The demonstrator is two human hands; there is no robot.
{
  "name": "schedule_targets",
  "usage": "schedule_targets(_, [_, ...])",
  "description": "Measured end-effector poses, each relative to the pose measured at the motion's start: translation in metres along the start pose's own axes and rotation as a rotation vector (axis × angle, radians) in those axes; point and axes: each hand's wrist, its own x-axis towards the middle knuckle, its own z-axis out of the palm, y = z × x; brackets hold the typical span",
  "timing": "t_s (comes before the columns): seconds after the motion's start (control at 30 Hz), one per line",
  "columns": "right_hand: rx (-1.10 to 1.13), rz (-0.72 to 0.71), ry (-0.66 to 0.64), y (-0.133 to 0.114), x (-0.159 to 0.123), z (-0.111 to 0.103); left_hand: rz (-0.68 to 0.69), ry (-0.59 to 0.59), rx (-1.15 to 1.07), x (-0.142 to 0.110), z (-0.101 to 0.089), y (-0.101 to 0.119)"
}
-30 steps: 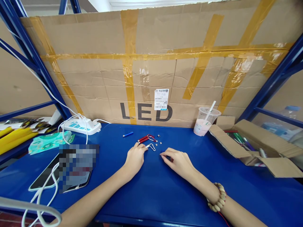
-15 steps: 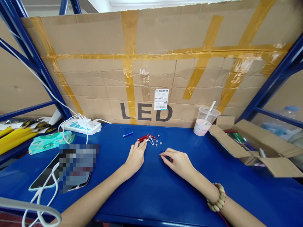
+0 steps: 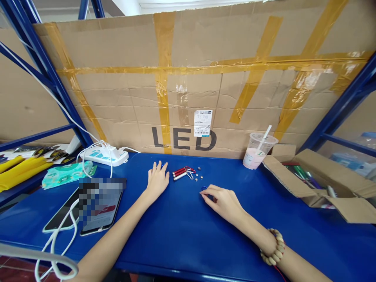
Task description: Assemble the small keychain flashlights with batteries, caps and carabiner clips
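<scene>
My left hand [image 3: 158,180] is open over the tabletop, its fingers spread and reaching the small blue tube [image 3: 163,165], which they mostly cover. My right hand [image 3: 225,199] is closed in a pinch on a small blue loop [image 3: 203,188], probably a carabiner clip; its lower part is hidden by the fingers. Between the hands lie a red keychain flashlight [image 3: 179,171] and a silver keychain flashlight [image 3: 180,176], side by side, each with a carabiner. Several button cells [image 3: 196,179] and a small metal part [image 3: 199,168] rest just right of them.
On the blue table [image 3: 176,235], two phones [image 3: 102,219] with white cables [image 3: 53,239] lie left, below a power strip [image 3: 107,156]. A drink cup [image 3: 255,154] and an open cardboard box [image 3: 311,196] stand right. A cardboard panel [image 3: 132,98] closes the back.
My left hand has left the silver flashlight beside the red one and moved left onto the blue tube. The right hand keeps its pinch on the blue loop. The view has shifted slightly.
</scene>
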Motion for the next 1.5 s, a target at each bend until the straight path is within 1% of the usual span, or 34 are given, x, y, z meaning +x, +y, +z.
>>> schedule_targets(0.1, [0.006, 0.002, -0.006, -0.001, 0.000, 0.000, 0.037, -0.004, 0.018, 0.003, 0.000, -0.006])
schedule_targets(0.2, [0.009, 0.014, -0.015, -0.001, 0.000, 0.000, 0.098, 0.025, 0.044, 0.005, -0.001, -0.009])
schedule_targets(0.4, [0.020, 0.050, -0.038, -0.003, -0.002, -0.003, 0.058, 0.107, 0.062, 0.005, 0.001, -0.015])
schedule_targets(0.47, [0.021, 0.057, -0.043, -0.004, -0.002, -0.003, 0.070, 0.135, 0.065, 0.006, 0.003, -0.017])
schedule_targets(0.63, [0.028, 0.059, -0.057, -0.004, -0.002, -0.002, 0.124, 0.114, 0.085, 0.009, 0.010, -0.020])
schedule_targets(0.83, [0.030, 0.047, -0.073, -0.003, -0.002, -0.003, 0.120, 0.142, 0.083, 0.012, 0.018, -0.020])
schedule_targets(0.93, [0.027, 0.037, -0.084, -0.003, -0.002, -0.003, 0.125, 0.124, 0.072, 0.013, 0.019, -0.019])
schedule_targets(1.13, [0.017, 0.033, -0.091, -0.003, -0.001, -0.003, 0.117, 0.116, 0.116, 0.013, 0.014, -0.016])
schedule_targets(1.33, [0.023, 0.041, -0.091, -0.005, -0.001, -0.005, 0.095, 0.066, 0.099, 0.011, 0.008, -0.014])
schedule_targets(1.4, [0.031, 0.043, -0.093, -0.006, -0.001, -0.006, 0.089, 0.086, 0.075, 0.011, 0.006, -0.013])
schedule_targets(1.5, [0.041, 0.048, -0.097, -0.006, -0.001, -0.006, 0.108, 0.187, -0.015, 0.009, 0.003, -0.010])
